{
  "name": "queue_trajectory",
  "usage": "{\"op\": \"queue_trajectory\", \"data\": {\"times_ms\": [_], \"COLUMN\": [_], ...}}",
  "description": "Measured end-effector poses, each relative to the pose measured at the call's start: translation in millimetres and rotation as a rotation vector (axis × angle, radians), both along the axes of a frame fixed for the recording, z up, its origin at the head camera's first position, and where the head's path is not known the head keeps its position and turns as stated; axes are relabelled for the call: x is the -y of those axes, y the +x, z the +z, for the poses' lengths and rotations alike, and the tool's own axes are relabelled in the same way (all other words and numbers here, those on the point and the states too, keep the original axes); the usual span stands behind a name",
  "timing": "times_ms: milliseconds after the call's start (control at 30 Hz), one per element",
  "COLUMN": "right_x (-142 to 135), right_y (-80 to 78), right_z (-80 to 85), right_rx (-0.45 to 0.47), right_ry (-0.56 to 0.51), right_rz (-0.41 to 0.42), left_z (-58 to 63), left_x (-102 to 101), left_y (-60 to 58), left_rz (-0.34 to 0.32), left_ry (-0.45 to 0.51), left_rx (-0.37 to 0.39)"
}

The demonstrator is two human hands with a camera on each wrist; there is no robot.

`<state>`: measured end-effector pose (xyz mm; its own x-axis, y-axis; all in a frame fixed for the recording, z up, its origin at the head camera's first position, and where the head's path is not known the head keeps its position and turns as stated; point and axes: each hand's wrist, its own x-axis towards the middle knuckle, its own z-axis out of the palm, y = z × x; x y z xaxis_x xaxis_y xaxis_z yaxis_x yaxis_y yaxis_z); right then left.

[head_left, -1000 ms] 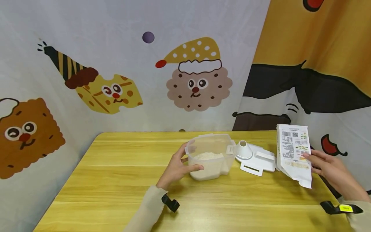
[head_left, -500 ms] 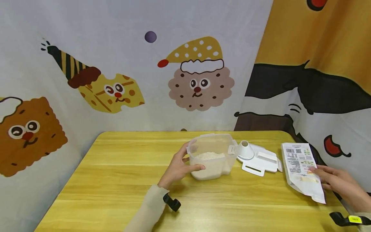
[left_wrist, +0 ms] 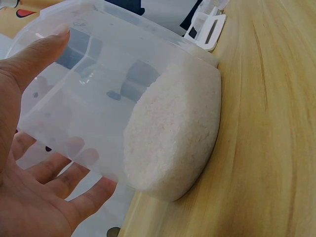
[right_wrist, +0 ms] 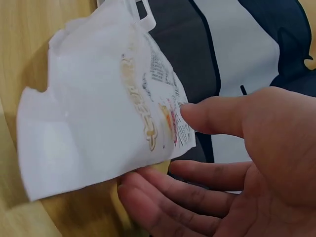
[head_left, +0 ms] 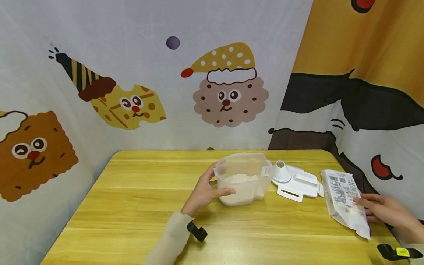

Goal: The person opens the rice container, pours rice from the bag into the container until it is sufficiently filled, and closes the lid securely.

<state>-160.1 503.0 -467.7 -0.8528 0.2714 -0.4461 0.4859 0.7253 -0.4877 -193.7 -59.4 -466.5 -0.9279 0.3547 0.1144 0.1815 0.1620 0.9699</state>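
My left hand (head_left: 202, 189) grips a clear plastic rice container (head_left: 243, 193), its thumb on the near wall and its fingers round the left side. White rice (left_wrist: 163, 128) fills the container's lower part, and its top is uncovered. At the table's right side, my right hand (head_left: 385, 209) holds a white printed bag (head_left: 344, 202) by its right edge. The right thumb lies on the bag's printed face, with the fingers at the edge below, as the right wrist view shows. The bag lies low at the table, slack and crumpled at its near end.
Between container and bag lies a white plastic lid (head_left: 299, 184) with a slotted tab. A white cone-shaped funnel (head_left: 281, 171) stands at the lid's left end. The wooden table (head_left: 139, 206) meets a cartoon-printed curtain (head_left: 132, 36) at the back and sides.
My right hand has lowered the bag from upright to lying near the table, moving toward me and slightly right. My left hand keeps its hold on the container.
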Motion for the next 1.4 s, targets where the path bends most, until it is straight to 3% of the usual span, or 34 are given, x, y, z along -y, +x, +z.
{"op": "queue_trajectory", "data": {"times_ms": [100, 367, 567, 1033, 1400], "right_x": [4, 25, 41, 60, 97], "right_y": [1.7, 3.7, 3.3, -11.8, -30.0], "right_z": [5.3, 26.7, 39.5, 56.0, 53.3], "right_rx": [-0.015, -0.132, -0.191, -0.309, -0.397], "right_ry": [0.018, 0.225, 0.264, 0.326, 0.298], "right_rz": [0.055, 0.244, 0.256, 0.411, 0.505], "left_z": [-0.6, -1.1, -1.6, -0.1, -0.1], "left_x": [0, 0, -2, 0, 1], "left_y": [0.7, -0.1, -1.8, -1.2, 0.0], "left_rz": [-0.001, 0.0, -0.012, -0.012, -0.004], "left_ry": [0.001, -0.007, -0.002, 0.007, -0.007], "left_rx": [0.002, -0.002, 0.002, -0.023, -0.012]}}
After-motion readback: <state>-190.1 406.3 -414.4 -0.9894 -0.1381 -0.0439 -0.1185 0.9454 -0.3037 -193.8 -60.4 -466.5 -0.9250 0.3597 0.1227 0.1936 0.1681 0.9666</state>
